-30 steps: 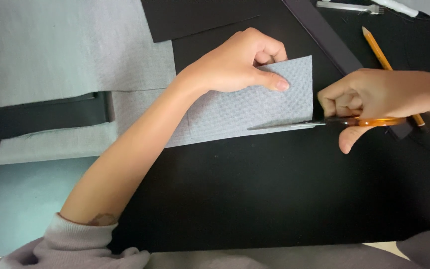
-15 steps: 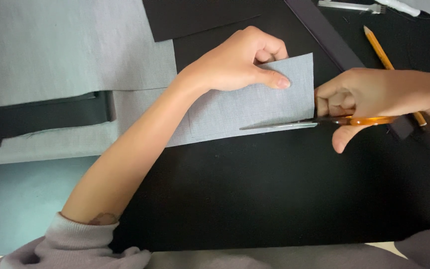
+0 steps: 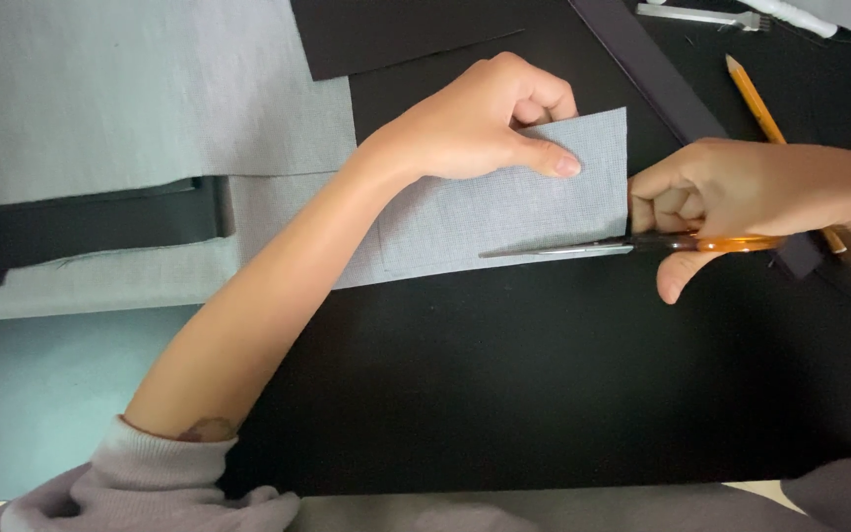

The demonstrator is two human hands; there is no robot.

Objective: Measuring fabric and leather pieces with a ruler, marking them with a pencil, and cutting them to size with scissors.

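Two hands are counted: a left hand (image 3: 485,123) at upper centre, a right hand (image 3: 731,192) at the right. One pair of orange-handled scissors (image 3: 632,245) is seen mid-frame. One yellow pencil (image 3: 770,123) is spotted upper right. Two grey fabric pieces are tallied: a small piece (image 3: 504,212) at centre, a large sheet (image 3: 130,94) upper left.

Yellow pencil (image 3: 778,133), black ruler strip (image 3: 664,84) — large grey fabric sheet (image 3: 120,94)

A rectangular piece of grey woven fabric (image 3: 504,212) lies flat on the black desk mat (image 3: 504,394), toward its far edge. Orange-handled scissors (image 3: 632,245) lie level along the fabric's near edge, blades nearly closed, tips pointing left.
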